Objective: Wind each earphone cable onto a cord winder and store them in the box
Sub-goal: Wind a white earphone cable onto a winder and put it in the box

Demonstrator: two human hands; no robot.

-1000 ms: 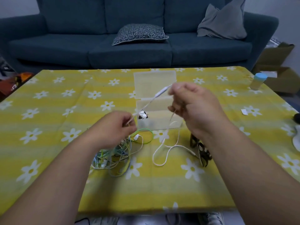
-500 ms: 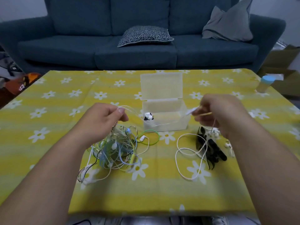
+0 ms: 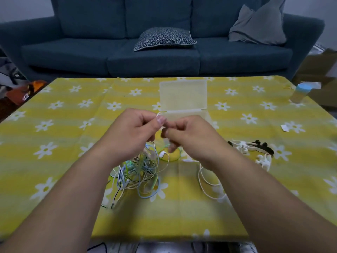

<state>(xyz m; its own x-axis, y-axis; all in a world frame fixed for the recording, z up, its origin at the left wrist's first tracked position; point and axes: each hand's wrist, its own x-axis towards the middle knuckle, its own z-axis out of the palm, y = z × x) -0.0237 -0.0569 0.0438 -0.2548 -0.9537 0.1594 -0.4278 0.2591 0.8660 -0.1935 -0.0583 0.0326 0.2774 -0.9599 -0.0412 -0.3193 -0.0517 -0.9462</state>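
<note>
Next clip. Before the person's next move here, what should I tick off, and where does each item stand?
1. Grip: left hand and right hand pinch the white cable: ok.
2. Lid of the box open: ok.
3. Spare cord winders lie within reach on the right: ok.
4. Winder already in hand: cannot tell.
5. White cable free of the cable tangle: cannot tell.

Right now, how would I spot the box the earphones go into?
Find the yellow daisy tablecloth in front of the blue sofa. Mid-table, behind the tangled cables, stands the box: translucent plastic with its hinged lid upright, the only container among loose wires.
</note>
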